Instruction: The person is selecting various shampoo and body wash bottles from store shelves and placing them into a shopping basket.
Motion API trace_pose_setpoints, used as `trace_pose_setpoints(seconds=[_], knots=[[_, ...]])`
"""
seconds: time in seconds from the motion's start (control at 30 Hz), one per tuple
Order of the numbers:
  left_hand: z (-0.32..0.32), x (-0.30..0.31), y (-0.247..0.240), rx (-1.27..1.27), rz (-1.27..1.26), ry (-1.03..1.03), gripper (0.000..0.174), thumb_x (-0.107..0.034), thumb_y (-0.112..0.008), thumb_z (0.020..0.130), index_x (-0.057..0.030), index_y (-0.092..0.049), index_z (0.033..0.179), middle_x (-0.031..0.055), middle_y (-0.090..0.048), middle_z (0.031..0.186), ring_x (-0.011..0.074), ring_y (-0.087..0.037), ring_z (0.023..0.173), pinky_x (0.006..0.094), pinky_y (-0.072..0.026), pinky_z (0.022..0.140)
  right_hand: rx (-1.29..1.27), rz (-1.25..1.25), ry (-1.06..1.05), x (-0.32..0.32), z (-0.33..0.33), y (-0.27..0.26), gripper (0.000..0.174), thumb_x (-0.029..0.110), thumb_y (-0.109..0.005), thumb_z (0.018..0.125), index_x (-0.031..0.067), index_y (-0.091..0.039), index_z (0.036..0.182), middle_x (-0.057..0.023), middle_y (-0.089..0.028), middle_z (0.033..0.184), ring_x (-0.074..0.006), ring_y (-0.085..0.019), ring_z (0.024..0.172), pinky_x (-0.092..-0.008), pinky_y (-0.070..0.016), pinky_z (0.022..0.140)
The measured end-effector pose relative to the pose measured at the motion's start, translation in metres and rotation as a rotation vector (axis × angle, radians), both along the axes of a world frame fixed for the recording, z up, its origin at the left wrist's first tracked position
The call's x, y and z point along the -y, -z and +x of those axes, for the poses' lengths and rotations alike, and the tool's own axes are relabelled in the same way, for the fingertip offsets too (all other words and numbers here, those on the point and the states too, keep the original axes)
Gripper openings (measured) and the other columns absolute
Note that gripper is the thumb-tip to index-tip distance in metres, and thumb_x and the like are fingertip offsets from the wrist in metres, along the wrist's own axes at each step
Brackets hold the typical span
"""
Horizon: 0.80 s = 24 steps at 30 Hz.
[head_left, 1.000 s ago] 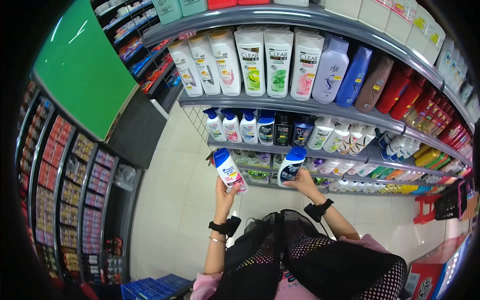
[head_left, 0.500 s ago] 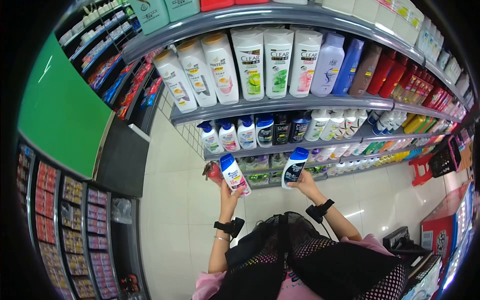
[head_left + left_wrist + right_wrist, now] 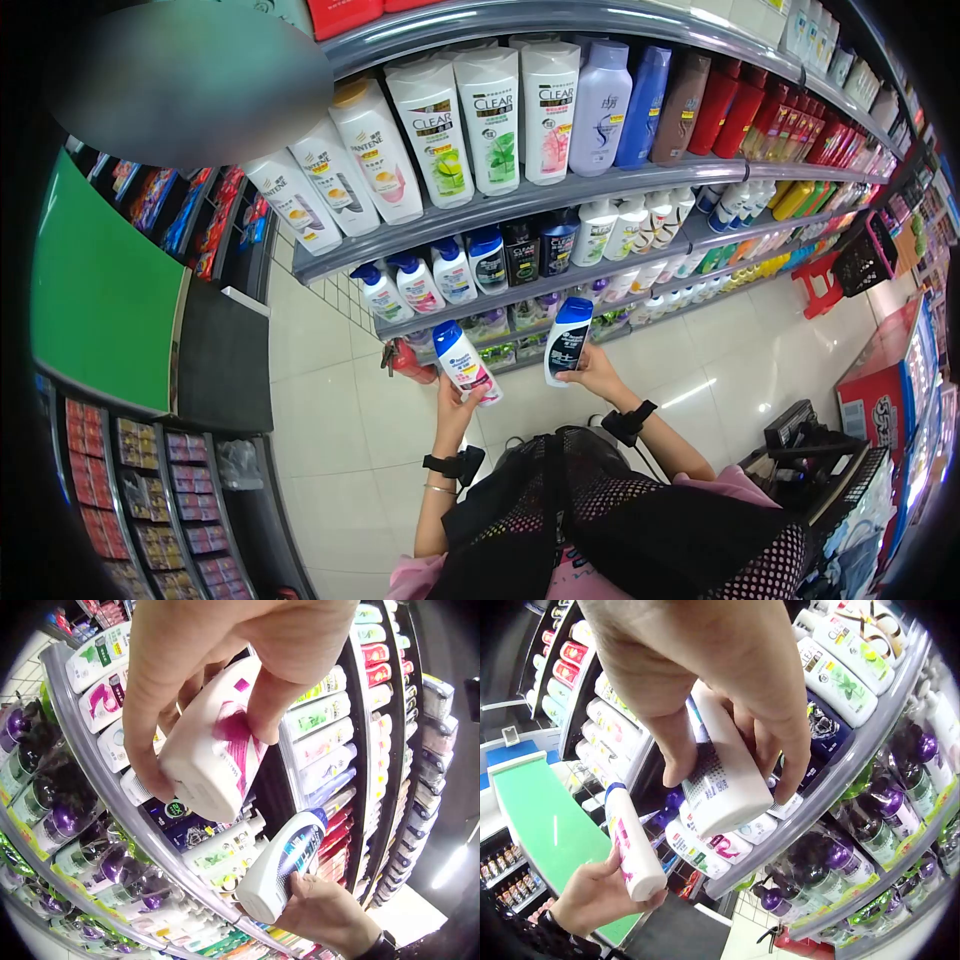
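Observation:
My left hand (image 3: 457,408) grips a white shampoo bottle with a blue cap and a pink label (image 3: 464,362), its cap tilted up and to the left. In my right hand (image 3: 596,374) is a second shampoo bottle, white with a blue cap and a dark label (image 3: 568,343), held nearly upright. The two bottles are side by side, a short gap apart, in front of the shelves. Seen from the left wrist, the thumb lies across the pink label (image 3: 238,750) and the fingers wrap the far side. The right wrist view shows thumb and fingers around the dark-labelled bottle (image 3: 724,780).
Shelves ahead carry shampoo bottles (image 3: 497,125) in rows, with pump bottles (image 3: 450,270) one level lower. A red fire extinguisher (image 3: 410,361) stands by the shelf end. To the left is a green panel (image 3: 110,290); a red stool (image 3: 820,287) is at the right.
The head view has swung, so the shelves shift left and tilt. Both bottles stay in the hands; the dark-labelled one sits slightly further left and nearer the other.

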<state>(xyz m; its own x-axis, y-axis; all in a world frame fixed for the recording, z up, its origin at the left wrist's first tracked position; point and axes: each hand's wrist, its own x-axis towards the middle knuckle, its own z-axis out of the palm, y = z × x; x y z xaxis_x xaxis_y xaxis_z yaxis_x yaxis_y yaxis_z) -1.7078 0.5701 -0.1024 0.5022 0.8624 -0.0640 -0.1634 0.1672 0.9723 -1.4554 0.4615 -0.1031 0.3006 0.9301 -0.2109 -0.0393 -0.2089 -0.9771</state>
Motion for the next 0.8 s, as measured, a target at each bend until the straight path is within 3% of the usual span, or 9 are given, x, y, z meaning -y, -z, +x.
trace_pose_setpoints(seconds=[0.3, 0.7, 0.8], knots=[[0.015, 0.008, 0.001, -0.004, 0.07, 0.188, 0.057, 0.002, -0.068, 0.079, -0.0027, -0.038, 0.126, 0.0064, -0.056, 0.114, 0.0161, -0.056, 0.105, 0.0308, -0.0456, 0.092, -0.034, 0.008, -0.038, 0.013, 0.0, 0.006, 0.049, -0.003, -0.076, 0.068, 0.0016, -0.053, 0.111, -0.0071, -0.066, 0.099, -0.0167, -0.065, 0.089, -0.0317, -0.0514, 0.081], [0.054, 0.027, 0.0, -0.011, 0.06, 0.346, 0.057, -0.001, -0.073, 0.076, -0.0038, -0.041, 0.123, 0.0064, -0.057, 0.112, 0.0174, -0.058, 0.104, 0.0338, -0.0495, 0.088, -0.118, 0.026, 0.012, 0.042, 0.013, 0.0, 0.042, -0.006, -0.074, 0.069, 0.0002, -0.056, 0.106, -0.0069, -0.065, 0.1, -0.0154, -0.063, 0.092, -0.0305, -0.0517, 0.081], [0.072, 0.038, -0.002, -0.042, 0.052, 0.383, 0.059, -0.002, -0.074, 0.075, -0.0036, -0.041, 0.123, 0.0071, -0.057, 0.112, 0.0183, -0.058, 0.104, 0.0349, -0.0502, 0.087, -0.095, -0.005, -0.036, 0.057, 0.029, -0.005, 0.043, -0.006, -0.073, 0.07, 0.0005, -0.055, 0.109, -0.0061, -0.065, 0.102, -0.0153, -0.062, 0.096, -0.0318, -0.0491, 0.087]])
